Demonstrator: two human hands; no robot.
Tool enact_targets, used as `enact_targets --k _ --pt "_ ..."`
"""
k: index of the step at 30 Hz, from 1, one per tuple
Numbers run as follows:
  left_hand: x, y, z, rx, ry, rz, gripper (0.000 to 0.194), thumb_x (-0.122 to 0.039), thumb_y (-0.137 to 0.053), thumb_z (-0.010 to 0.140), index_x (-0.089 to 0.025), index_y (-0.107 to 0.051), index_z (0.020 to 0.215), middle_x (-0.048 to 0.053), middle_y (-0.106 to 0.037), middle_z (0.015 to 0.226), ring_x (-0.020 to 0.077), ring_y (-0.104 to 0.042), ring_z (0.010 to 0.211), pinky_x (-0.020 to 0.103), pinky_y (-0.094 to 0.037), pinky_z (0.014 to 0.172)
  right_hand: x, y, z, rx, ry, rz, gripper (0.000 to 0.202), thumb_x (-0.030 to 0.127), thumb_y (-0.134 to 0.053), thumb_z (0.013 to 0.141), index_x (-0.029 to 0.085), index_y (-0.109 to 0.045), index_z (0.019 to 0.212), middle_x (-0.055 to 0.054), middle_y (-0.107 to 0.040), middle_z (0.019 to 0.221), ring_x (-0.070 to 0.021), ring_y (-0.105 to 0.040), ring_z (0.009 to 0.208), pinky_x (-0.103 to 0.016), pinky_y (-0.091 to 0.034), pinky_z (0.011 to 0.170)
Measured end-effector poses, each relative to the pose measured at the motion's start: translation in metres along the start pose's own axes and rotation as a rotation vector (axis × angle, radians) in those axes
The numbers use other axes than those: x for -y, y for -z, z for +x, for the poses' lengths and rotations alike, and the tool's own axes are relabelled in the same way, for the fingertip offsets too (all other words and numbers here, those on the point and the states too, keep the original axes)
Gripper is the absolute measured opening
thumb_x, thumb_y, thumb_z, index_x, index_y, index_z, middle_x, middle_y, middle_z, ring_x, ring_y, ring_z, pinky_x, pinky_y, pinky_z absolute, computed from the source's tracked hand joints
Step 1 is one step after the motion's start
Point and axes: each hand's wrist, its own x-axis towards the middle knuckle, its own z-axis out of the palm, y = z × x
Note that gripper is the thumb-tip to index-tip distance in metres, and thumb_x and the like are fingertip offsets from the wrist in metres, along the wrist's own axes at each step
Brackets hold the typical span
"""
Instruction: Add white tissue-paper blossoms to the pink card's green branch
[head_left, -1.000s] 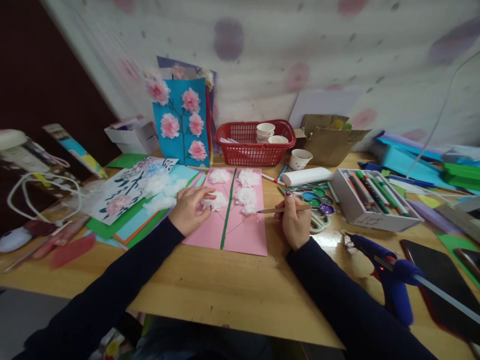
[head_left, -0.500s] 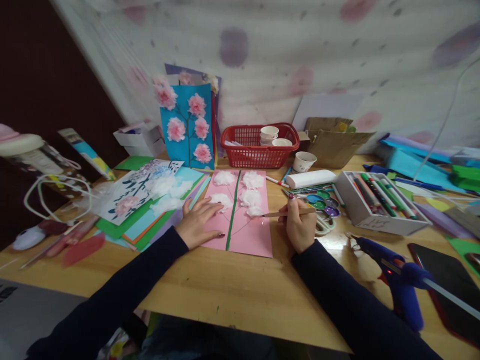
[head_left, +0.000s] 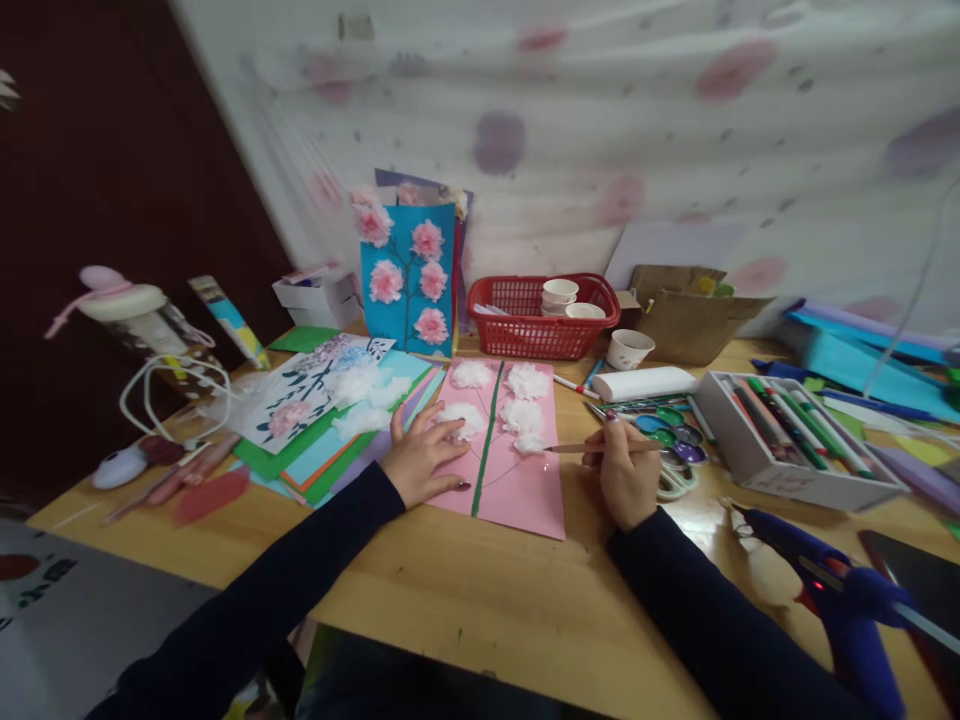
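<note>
A pink sheet of paper (head_left: pixel 525 500) lies on the table with a green painted stem (head_left: pixel 489 430) down its middle and thin lines branching off. Several white tissue puffs (head_left: pixel 521 415) sit on both sides of the stem. My left hand (head_left: pixel 424 460) rests with spread fingers on the sheet's left edge, fingertips by a lower left puff. In my right hand (head_left: pixel 626 470) is a thin paintbrush (head_left: pixel 577 449), held like a pen. Its tip is at the lower right puff; whether it touches is too small to tell.
Right of the sheet are a paint palette (head_left: pixel 667 430), scissors (head_left: pixel 679 483), a marker box (head_left: pixel 795 440) and a blue glue gun (head_left: pixel 825 580). Behind stand a red basket (head_left: pixel 532 335), a paper cup (head_left: pixel 630 348) and a blue flower card (head_left: pixel 409 270). Coloured papers (head_left: pixel 330 470) lie left.
The view has shifted, so the whole scene sits further right and lower. Both hands keep about the same places on and beside the pink sheet, with the brush tip still by the lower right puff.
</note>
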Motion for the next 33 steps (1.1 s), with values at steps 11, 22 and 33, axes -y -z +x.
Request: enact_targets --k 11,22,33 --pt "0.023 0.005 -0.016 -0.032 0.103 0.024 0.028 -0.025 -0.068 0.079 -0.042 -0.070 0.102 0.003 -0.044 0.145 0.0375 -0.028 0.136 0.071 -0.001 0.103 0.004 0.003 0.002 -0.124 -0.024 0.167 0.037 0.043 -0.051 0.082 0.018 -0.051 0.054 0.004 -0.048 0.035 -0.0098 -0.042 0.028 -0.022 -0.031 0.031" --pt "0.045 0.034 -0.007 -0.211 0.287 -0.036 0.016 -0.027 -0.061 0.080 -0.032 -0.075 0.085 0.003 -0.069 0.113 0.0304 -0.047 0.119 0.054 -0.025 0.102 0.008 0.004 0.000 -0.132 -0.007 0.184 0.038 0.044 -0.049 0.083 0.019 -0.052 0.054 0.003 -0.048 0.035 -0.0111 -0.042 0.029 -0.024 -0.032 0.032" --pt "0.107 0.032 0.011 -0.362 0.729 -0.011 0.018 -0.040 -0.066 0.068 -0.023 -0.070 0.070 0.012 -0.064 0.102 0.0390 -0.044 0.109 0.052 -0.030 0.089 0.013 0.003 -0.002 -0.103 -0.024 0.178 0.041 0.048 -0.050 0.081 0.018 -0.052 0.052 0.003 -0.048 0.034 -0.0100 -0.042 0.029 -0.022 -0.032 0.032"
